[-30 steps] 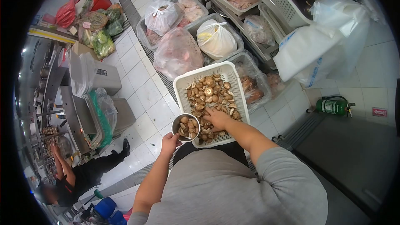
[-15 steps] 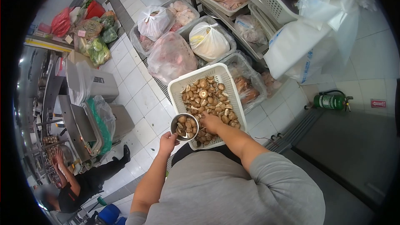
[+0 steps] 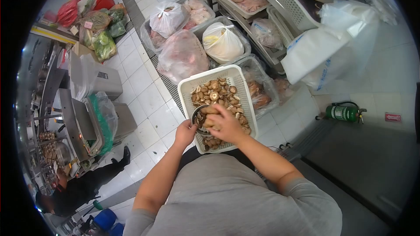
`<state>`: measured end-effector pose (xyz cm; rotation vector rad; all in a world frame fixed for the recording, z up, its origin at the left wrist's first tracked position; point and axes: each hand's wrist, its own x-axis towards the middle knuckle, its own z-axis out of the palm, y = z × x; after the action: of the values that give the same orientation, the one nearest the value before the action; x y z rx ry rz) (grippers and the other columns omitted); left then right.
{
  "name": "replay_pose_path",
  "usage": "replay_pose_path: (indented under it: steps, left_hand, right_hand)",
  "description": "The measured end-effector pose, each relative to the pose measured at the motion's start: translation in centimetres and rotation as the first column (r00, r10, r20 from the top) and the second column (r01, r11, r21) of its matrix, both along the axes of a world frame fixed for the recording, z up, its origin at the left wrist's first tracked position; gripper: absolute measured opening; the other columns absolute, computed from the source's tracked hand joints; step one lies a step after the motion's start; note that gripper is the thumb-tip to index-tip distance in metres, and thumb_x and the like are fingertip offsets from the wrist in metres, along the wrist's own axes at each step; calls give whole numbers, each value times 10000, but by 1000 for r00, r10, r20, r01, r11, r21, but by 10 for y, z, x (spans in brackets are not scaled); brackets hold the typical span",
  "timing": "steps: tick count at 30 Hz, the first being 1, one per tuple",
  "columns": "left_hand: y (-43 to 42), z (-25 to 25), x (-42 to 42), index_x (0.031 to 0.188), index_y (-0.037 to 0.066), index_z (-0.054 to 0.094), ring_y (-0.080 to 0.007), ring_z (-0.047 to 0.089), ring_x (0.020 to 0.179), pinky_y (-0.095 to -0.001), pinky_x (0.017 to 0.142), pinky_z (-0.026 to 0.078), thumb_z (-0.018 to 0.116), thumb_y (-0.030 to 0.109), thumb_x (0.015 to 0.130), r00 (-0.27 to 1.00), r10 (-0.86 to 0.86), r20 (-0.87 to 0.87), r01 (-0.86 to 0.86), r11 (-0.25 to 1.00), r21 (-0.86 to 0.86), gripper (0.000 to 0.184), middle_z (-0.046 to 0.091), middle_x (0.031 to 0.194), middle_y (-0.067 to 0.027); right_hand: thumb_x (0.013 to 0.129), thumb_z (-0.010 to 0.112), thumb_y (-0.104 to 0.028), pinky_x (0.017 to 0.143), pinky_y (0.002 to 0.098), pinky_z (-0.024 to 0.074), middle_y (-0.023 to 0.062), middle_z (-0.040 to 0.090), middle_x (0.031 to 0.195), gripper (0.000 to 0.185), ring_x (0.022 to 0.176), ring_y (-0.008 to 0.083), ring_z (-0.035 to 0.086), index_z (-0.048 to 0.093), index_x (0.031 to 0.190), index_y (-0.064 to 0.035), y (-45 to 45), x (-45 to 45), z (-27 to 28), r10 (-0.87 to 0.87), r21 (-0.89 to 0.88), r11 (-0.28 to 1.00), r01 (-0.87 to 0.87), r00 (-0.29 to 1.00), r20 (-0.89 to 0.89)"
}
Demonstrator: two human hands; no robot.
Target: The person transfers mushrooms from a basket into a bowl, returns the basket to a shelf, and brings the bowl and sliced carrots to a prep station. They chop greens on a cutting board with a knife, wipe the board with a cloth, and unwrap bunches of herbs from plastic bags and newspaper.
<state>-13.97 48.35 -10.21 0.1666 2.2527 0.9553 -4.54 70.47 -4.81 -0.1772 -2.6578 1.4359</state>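
My left hand (image 3: 186, 133) grips the rim of a round metal bowl (image 3: 194, 122), its thumb over the edge. Brown-capped mushrooms lie inside the bowl, which is held over a white perforated basket (image 3: 185, 88). Across the bowl's mouth reaches my right hand (image 3: 227, 124), its fingers curled round mushrooms and partly covering the bowl. More loose mushrooms (image 3: 214, 96), some turned with pale gills up, fill the basket beyond the bowl. A few more mushrooms (image 3: 211, 143) lie in its near end, close to my waist.
Bagged meat (image 3: 183, 57) and a white tied bag (image 3: 223, 43) sit in tubs beyond the basket. Plastic sheets (image 3: 323, 48) hang from the rack at right. A fire extinguisher (image 3: 343, 113) is by the wall. Someone in dark clothes (image 3: 87, 188) works at the left counter.
My right hand has come up from the mushrooms in the basket to over the bowl. The bowl, in my left hand, has shifted right and slightly away from me.
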Motion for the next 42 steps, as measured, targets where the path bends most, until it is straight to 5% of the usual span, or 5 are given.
replay_pose_path:
  steps: [4,13,18,24,42]
  left_hand:
    - [24,12,-2,957,7,695,-224,656,686,-380,688,526,648,217,962,986,51,160,-68,992,105,215,686,777,-116]
    - [-24,-6,7,1034,-32,697,-150,682,727,-300,671,585,604,114,1001,972,167,165,-191,971,142,176,687,830,-59]
    - [-61,-4,19,1047,-28,711,-160,688,713,-308,654,592,617,134,994,928,314,199,-333,941,68,195,688,821,-73]
    - [-84,1,31,1015,-55,693,-152,690,715,-309,663,604,614,129,994,910,344,231,-368,927,71,202,706,846,-95]
    - [-73,9,36,975,-36,675,-142,679,718,-294,700,602,614,127,1008,865,388,318,-444,887,128,176,695,844,-78]
  right_hand:
    - [813,746,-207,1155,574,369,142,535,1436,561,1355,402,496,632,1360,-161,-16,-11,6,169,317,939,-134,982,-86]
    - [905,689,-249,1205,629,233,145,565,1454,492,1462,406,401,618,1372,-111,5,18,-37,189,76,982,-175,945,-268]
    - [771,831,-507,1216,588,249,251,229,1661,878,1518,472,248,488,1518,-199,24,35,-100,-207,363,932,12,839,504]
    - [648,916,-462,1194,574,300,241,287,1606,1052,1501,468,240,433,1555,-238,9,23,-133,272,258,837,-482,777,568]
    - [797,840,-293,1084,502,498,228,208,1650,743,1434,469,363,537,1467,-185,-5,5,-121,91,238,842,-484,562,822]
